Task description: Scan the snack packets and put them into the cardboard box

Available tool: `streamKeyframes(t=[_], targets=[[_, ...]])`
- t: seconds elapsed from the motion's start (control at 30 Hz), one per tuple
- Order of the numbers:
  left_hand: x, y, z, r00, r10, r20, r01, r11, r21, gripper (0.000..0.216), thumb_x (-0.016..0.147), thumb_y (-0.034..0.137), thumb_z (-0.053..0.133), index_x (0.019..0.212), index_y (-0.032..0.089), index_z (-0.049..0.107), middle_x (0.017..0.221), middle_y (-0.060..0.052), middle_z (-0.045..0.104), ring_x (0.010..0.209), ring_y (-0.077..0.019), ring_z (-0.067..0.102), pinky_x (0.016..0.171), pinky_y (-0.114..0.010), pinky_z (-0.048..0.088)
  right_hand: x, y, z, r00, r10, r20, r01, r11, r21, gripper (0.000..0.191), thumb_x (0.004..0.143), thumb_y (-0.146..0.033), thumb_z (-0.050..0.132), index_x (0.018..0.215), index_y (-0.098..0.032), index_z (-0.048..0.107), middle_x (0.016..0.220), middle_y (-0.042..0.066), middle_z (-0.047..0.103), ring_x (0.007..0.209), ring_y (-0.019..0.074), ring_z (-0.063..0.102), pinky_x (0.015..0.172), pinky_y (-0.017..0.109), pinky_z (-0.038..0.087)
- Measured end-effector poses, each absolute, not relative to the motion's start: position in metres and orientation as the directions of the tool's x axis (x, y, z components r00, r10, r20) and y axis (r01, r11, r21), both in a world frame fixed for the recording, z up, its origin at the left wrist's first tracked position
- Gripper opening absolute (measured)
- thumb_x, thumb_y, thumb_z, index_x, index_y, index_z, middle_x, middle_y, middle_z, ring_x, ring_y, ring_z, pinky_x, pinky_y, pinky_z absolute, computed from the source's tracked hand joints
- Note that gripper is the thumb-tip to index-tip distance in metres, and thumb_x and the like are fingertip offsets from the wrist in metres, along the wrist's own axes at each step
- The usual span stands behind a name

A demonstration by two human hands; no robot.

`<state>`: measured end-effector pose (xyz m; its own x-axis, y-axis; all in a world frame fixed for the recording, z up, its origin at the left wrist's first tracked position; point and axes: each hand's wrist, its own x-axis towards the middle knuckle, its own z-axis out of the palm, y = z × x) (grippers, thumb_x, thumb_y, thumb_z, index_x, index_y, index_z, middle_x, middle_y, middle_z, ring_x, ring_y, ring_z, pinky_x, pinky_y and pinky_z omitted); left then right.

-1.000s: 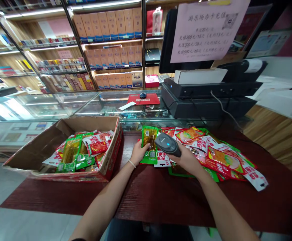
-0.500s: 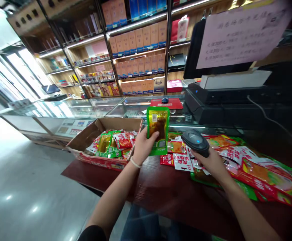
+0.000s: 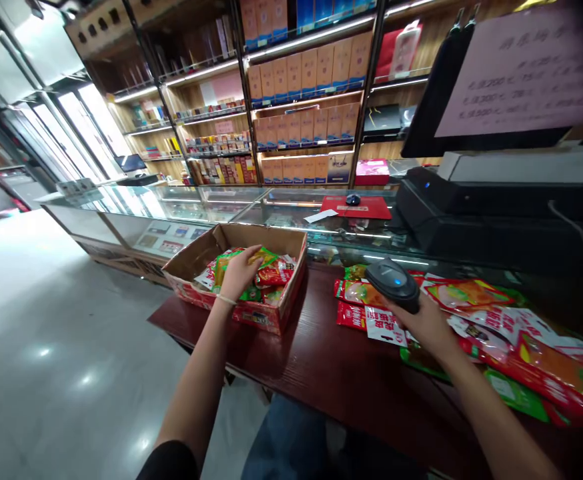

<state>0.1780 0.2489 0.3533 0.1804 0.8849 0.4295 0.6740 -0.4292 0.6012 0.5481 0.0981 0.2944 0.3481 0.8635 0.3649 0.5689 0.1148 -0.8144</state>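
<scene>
Dark-red worktop [image 3: 316, 363] is fronting glass counters [image 3: 181, 200]; right hand [image 3: 429, 325] is gripping a barcode scanner [image 3: 390, 281], left hand [image 3: 239, 270] is lying inside the cardboard box [image 3: 271, 319], grasp indiscernible.

Glass display counter [image 3: 181, 207], shelves of orange boxes [image 3: 304, 93], mouse [image 3: 353, 199] on red mat [image 3: 374, 211], pink notice [image 3: 526, 73], black till [image 3: 496, 213]

Matt brown cardboard is shown in the box [image 3: 196, 253], centre left. Glossy plastic film is seen on the snack packets [image 3: 471, 293], smooth dark plastic on the scanner [image 3: 391, 283], fine-ribbed reddish wood grain on the tabletop [image 3: 331, 373], and a polished sheen on the floor [image 3: 46, 347].
</scene>
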Motion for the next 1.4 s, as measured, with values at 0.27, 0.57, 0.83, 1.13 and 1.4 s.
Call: streamKeyframes(t=[0.27,0.57,0.83,1.13,1.4], targets=[[0.252,0.196,0.378,0.333,0.772,0.541,0.539,-0.627,0.562,0.031,0.090,0.032,0.054,0.118,0.025,0.065,0.116,-0.003,0.070,0.105,-0.0207,0.066,0.096,-0.033,0.050,0.564,0.092,0.294,0.374,0.875,0.308,0.584,0.036,-0.811,0.051,0.074,-0.049,0.067,0.112,-0.016,0.065,0.092,0.008,0.072,0.086,0.0263,0.065,0.074,0.038,0.051],[0.398,0.198,0.307,0.650,0.627,0.429,0.390,-0.761,0.519,0.031,0.089,0.025,0.055,0.119,0.021,0.062,0.118,-0.007,0.067,0.110,-0.0215,0.062,0.098,-0.035,0.047,0.605,0.075,0.294,0.570,0.770,0.286,0.527,-0.076,-0.847,0.036,0.073,-0.047,0.067,0.093,-0.018,0.064,0.071,0.004,0.068,0.059,0.0186,0.059,0.055,0.030,0.045],[0.440,0.218,0.228,0.682,0.661,0.313,0.538,-0.743,0.397,0.070,0.072,0.059,0.069,0.129,0.020,0.057,0.131,-0.015,0.055,0.123,-0.0324,0.047,0.105,-0.048,0.036,0.616,0.074,0.283,0.640,0.751,0.165,0.377,-0.120,-0.919,0.033,0.073,-0.049,0.067,0.088,-0.020,0.063,0.052,-0.002,0.058,0.043,0.0151,0.050,0.046,0.028,0.042],[0.437,0.210,0.222,0.715,0.553,0.428,0.472,-0.833,0.288,0.035,0.092,0.039,0.051,0.120,0.019,0.059,0.125,-0.014,0.062,0.118,-0.0270,0.056,0.101,-0.040,0.041,0.609,0.073,0.282,0.611,0.751,0.252,0.476,-0.093,-0.875,0.037,0.075,-0.047,0.066,0.098,-0.018,0.065,0.071,0.004,0.069,0.071,0.0221,0.065,0.063,0.031,0.050],[0.416,0.212,0.231,0.140,0.790,0.597,0.262,-0.611,0.747,0.026,0.098,0.032,0.038,0.106,0.020,0.060,0.092,-0.005,0.068,0.081,-0.0154,0.064,0.074,-0.024,0.045,0.605,0.075,0.283,0.591,0.749,0.299,0.524,-0.075,-0.848,0.038,0.074,-0.045,0.065,0.100,-0.018,0.067,0.077,0.007,0.071,0.082,0.0254,0.067,0.068,0.033,0.052]])
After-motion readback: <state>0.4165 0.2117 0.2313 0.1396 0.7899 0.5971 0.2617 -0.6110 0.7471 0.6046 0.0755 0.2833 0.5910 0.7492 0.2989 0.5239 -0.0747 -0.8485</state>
